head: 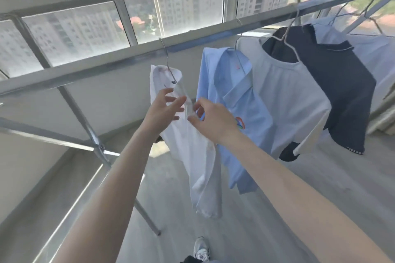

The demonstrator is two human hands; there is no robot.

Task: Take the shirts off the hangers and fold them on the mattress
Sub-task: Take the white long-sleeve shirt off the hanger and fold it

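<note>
The white shirt (192,145) hangs on a wire hanger (167,61) from the rail (106,66), at the centre of the frame. The left hand (164,111) rests with fingers spread against the shirt's front edge, below the collar. Just to its right, the right hand (207,124) seems to pinch that same edge between thumb and forefinger. A blue shirt (235,92) hangs further right.

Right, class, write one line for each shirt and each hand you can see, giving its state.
white shirt: on its hanger, front edge handled by both hands.
light blue shirt: on its hanger, untouched.
pale T-shirt: hanging, untouched.
navy polo: hanging, untouched.
far pale shirt: hanging, untouched.
left hand: fingers spread, touching the white shirt.
right hand: pinching the white shirt's front edge.
</note>
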